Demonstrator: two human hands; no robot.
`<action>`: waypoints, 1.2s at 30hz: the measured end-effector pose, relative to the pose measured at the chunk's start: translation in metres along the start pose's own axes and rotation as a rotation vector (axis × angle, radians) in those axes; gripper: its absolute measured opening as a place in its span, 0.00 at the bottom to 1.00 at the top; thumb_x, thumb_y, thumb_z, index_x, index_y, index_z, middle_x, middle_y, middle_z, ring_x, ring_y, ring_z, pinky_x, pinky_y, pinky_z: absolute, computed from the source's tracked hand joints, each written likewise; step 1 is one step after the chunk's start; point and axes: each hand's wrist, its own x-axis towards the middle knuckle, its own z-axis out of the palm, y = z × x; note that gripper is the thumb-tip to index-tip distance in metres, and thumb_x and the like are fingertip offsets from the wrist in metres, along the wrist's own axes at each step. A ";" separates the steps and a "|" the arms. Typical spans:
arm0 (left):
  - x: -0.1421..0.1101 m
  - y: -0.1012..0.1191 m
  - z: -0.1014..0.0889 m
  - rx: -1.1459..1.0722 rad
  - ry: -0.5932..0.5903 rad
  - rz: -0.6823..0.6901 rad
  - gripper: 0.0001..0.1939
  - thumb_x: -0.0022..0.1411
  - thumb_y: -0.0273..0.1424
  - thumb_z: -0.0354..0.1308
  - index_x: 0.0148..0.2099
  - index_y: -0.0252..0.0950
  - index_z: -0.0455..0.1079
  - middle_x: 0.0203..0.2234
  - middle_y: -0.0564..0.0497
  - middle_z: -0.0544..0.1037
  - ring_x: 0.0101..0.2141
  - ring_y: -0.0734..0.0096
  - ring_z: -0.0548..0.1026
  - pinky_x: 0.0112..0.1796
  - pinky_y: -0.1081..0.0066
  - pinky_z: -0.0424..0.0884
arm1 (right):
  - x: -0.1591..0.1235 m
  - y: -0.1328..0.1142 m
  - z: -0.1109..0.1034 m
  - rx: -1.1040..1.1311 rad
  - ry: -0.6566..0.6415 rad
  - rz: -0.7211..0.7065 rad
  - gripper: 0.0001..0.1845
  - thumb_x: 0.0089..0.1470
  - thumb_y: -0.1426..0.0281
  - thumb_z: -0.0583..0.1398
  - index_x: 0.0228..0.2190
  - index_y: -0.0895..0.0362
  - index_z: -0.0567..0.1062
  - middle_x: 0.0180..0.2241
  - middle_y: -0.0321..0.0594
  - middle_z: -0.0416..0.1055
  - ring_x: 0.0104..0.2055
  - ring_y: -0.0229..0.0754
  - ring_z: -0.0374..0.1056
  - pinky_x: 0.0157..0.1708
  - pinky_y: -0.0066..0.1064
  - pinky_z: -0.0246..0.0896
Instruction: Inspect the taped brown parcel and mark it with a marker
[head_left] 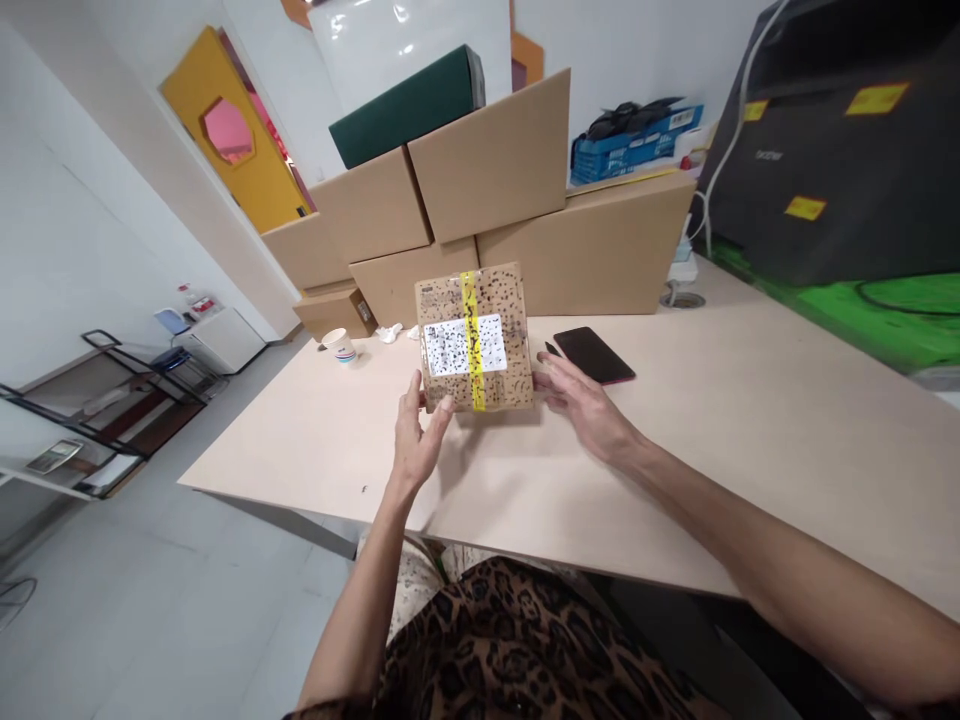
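**Cardboard parcel up on edge, held from both sides**

Brown speckled parcel standing upright on the pale table, yellow tape down its middle, white label across the front. Left hand gripping the lower left corner, thumb on the front face. Right hand open, fingers spread, touching the lower right edge. Just beside that hand, a dark phone lying flat. Behind, stacked cardboard boxes; off to the left, a paper cup.
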 end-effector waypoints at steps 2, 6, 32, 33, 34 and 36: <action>-0.004 0.007 -0.005 0.007 0.045 0.014 0.46 0.63 0.52 0.64 0.76 0.38 0.57 0.61 0.36 0.74 0.59 0.50 0.73 0.62 0.49 0.66 | -0.004 -0.004 0.002 0.002 -0.013 -0.036 0.37 0.51 0.40 0.66 0.57 0.43 0.75 0.70 0.39 0.66 0.71 0.59 0.63 0.71 0.58 0.51; -0.012 0.020 -0.010 0.021 0.061 0.044 0.46 0.64 0.52 0.64 0.77 0.43 0.54 0.64 0.37 0.73 0.64 0.47 0.70 0.64 0.43 0.65 | -0.008 -0.011 0.003 0.016 -0.032 -0.106 0.35 0.52 0.42 0.67 0.57 0.44 0.76 0.67 0.42 0.70 0.70 0.58 0.63 0.71 0.57 0.52; 0.038 0.048 0.057 0.417 -0.312 0.722 0.32 0.76 0.46 0.50 0.76 0.41 0.54 0.70 0.39 0.68 0.72 0.49 0.61 0.71 0.45 0.55 | 0.016 0.025 -0.002 0.094 0.179 0.234 0.13 0.55 0.63 0.65 0.42 0.52 0.78 0.38 0.42 0.83 0.36 0.46 0.77 0.34 0.37 0.73; 0.038 0.042 0.057 0.426 -0.318 0.714 0.31 0.77 0.45 0.49 0.76 0.42 0.55 0.69 0.39 0.70 0.71 0.49 0.63 0.70 0.44 0.55 | 0.015 0.029 0.000 0.060 0.146 0.260 0.11 0.53 0.64 0.67 0.39 0.53 0.79 0.38 0.43 0.83 0.39 0.47 0.78 0.38 0.39 0.73; 0.038 0.036 0.056 0.410 -0.317 0.709 0.30 0.77 0.44 0.49 0.75 0.43 0.55 0.67 0.40 0.72 0.70 0.50 0.65 0.70 0.44 0.55 | 0.014 0.031 0.002 0.035 0.121 0.250 0.12 0.50 0.65 0.68 0.38 0.54 0.79 0.40 0.45 0.83 0.44 0.50 0.78 0.43 0.41 0.73; 0.035 0.027 0.049 0.324 -0.257 0.694 0.30 0.76 0.46 0.51 0.75 0.45 0.56 0.66 0.41 0.73 0.70 0.52 0.66 0.71 0.46 0.55 | 0.012 0.031 0.004 0.008 0.115 0.148 0.18 0.47 0.64 0.70 0.42 0.52 0.79 0.49 0.45 0.82 0.55 0.54 0.75 0.55 0.46 0.70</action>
